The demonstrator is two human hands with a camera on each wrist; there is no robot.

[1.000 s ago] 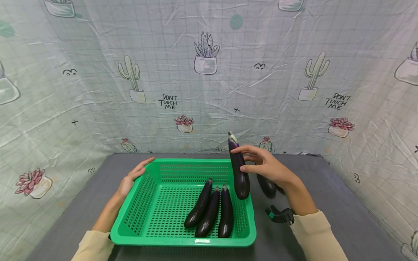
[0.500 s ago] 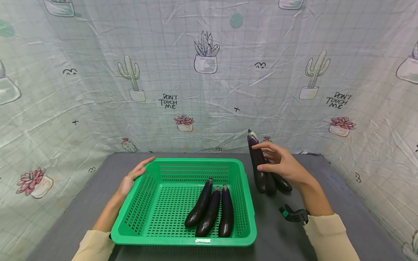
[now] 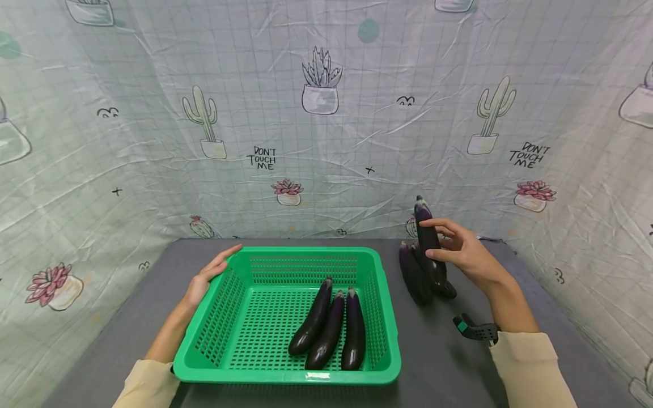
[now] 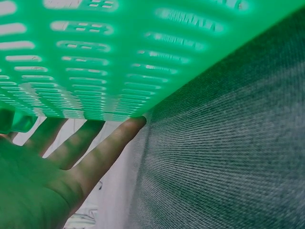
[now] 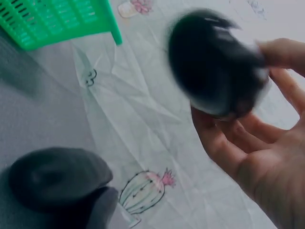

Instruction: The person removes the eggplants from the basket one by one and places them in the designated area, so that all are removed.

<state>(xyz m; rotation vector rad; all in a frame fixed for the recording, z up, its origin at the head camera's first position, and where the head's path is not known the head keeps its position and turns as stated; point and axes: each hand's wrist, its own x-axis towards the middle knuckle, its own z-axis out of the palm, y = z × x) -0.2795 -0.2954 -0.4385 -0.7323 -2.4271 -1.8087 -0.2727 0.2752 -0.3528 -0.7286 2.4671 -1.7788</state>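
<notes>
My right hand [image 3: 466, 249] pinches a dark purple eggplant [image 3: 428, 241] between thumb and fingers, stem end up and tilted. It is right of the basket, over other eggplants on the table. One table eggplant [image 3: 414, 277] shows nearly whole; another's blunt end [image 3: 449, 291] pokes out behind the held one. In the right wrist view, the held eggplant [image 5: 212, 64] is blurred. My left hand [image 3: 199, 286] rests against the left side of a green plastic basket [image 3: 285, 378]. Its fingers lie straight along the outer wall in the left wrist view. Three eggplants [image 3: 326, 334] lie inside the basket's right half.
A grey cloth-covered table [image 3: 428, 362] lies under everything. Behind it hangs a pale patterned sheet [image 3: 326, 141] with cactus drawings, which also closes both sides. A black wristband [image 3: 476, 330] is on the right wrist.
My right hand has carried the eggplant rightward, from above the basket's right rim to over the table eggplants. The left hand, basket and eggplants inside it have stayed put.
</notes>
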